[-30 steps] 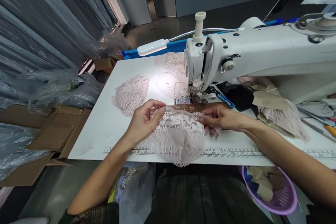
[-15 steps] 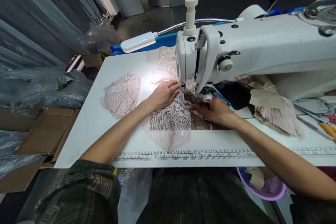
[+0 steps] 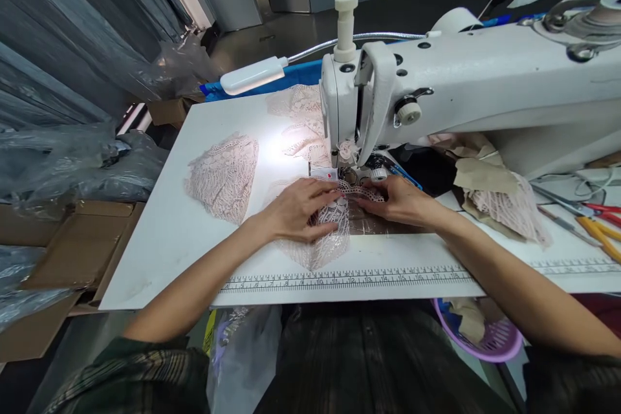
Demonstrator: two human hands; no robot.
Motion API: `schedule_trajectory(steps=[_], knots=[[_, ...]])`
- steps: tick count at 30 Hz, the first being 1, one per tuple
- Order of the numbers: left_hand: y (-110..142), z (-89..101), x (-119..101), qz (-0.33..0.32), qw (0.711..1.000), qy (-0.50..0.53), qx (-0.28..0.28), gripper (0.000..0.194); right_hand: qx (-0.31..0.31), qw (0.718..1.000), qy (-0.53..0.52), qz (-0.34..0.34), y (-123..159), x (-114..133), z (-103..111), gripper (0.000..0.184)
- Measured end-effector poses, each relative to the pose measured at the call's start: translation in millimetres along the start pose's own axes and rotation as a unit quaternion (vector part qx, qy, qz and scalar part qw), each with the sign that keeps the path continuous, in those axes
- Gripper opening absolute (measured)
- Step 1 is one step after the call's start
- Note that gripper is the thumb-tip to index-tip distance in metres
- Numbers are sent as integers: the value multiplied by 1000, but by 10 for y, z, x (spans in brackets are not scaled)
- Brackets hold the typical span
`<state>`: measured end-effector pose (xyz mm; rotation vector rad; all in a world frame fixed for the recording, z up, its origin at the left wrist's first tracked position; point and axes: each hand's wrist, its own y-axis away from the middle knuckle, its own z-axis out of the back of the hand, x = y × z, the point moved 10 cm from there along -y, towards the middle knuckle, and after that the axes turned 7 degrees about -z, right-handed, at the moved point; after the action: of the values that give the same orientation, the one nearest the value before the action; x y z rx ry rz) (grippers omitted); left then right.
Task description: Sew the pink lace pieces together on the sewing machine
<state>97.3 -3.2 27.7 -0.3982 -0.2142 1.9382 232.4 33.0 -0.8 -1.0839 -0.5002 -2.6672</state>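
Observation:
Pale pink lace fabric (image 3: 323, 252) lies in front of the needle area of a white sewing machine (image 3: 451, 77). My left hand (image 3: 303, 208) rests flat on the lace, fingers spread and pointing right. My right hand (image 3: 395, 199) is closed on the scalloped lace edge, pinching it between thumb and fingers just right of the presser foot. Between my hands the edging runs in a shallow curve. The needle tip is too small to make out.
Another lace piece (image 3: 226, 176) lies on the left of the white table (image 3: 160, 252), and more lace (image 3: 303, 116) lies behind the needle. Yellow-handled scissors (image 3: 601, 236) are at the right. A ruler strip (image 3: 363, 280) runs along the front edge. A purple basket (image 3: 502, 339) stands below.
My left hand has come back toward me from beside the needle and spread over the lace. The lace edge has come out in front of the presser foot, held by my right hand.

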Motion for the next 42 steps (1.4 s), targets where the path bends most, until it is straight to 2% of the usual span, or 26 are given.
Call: schedule_trajectory(steps=[2, 3, 7, 10, 12, 15, 18, 21, 24, 26, 27, 30, 32, 33, 36, 39, 40, 42], knots=[[58, -85, -79, 32, 998, -30, 53, 67, -8, 999, -38, -20, 0, -45, -3, 29], [80, -111, -93, 48, 996, -40, 70, 72, 0, 998, -59, -31, 10, -72, -31, 30], [97, -119, -118, 53, 995, -32, 77, 75, 46, 986, -146, -67, 122, -161, -180, 33], [78, -30, -126, 34, 999, -26, 28, 69, -20, 985, -162, -61, 217, -129, -126, 32], [72, 86, -137, 32, 999, -28, -33, 57, -84, 986, -141, -15, 279, 16, -74, 27], [79, 250, -223, 27, 991, -30, -126, 32, -158, 983, -52, 78, 375, 330, -105, 17], [65, 294, -414, -17, 987, -20, -158, 28, -160, 977, 78, 120, 401, 516, -290, 19], [38, 210, -507, -46, 993, 12, -110, 35, -126, 979, 96, 131, 372, 522, -373, 19], [41, 113, -443, -37, 998, 42, -43, 66, -98, 987, 7, 125, 315, 446, -268, 19], [51, 112, -385, -30, 998, 53, -32, 82, -83, 991, -39, 96, 262, 360, -185, 21], [53, 131, -362, -26, 997, 58, -38, 83, -79, 992, -51, 82, 243, 322, -155, 22], [62, 285, -296, 9, 992, 52, -116, 56, -86, 992, -64, 69, 247, 289, -123, 23], [69, 370, -301, 32, 985, 21, -168, 36, -103, 990, -44, 88, 298, 333, -144, 23], [60, 371, -326, 36, 984, 2, -175, 32, -110, 989, -22, 100, 329, 366, -167, 24], [3, 235, -407, 30, 989, -59, -133, 29, -96, 983, 71, 141, 392, 472, -255, 28], [-8, 95, -412, 15, 993, -87, -84, 18, -14, 977, 102, 185, 367, 523, -280, 29], [-3, 68, -409, 6, 994, -84, -72, 16, 5, 977, 93, 191, 334, 516, -238, 27], [13, 66, -397, -8, 995, -74, -63, 15, -17, 984, 82, 160, 211, 429, -49, 27]])
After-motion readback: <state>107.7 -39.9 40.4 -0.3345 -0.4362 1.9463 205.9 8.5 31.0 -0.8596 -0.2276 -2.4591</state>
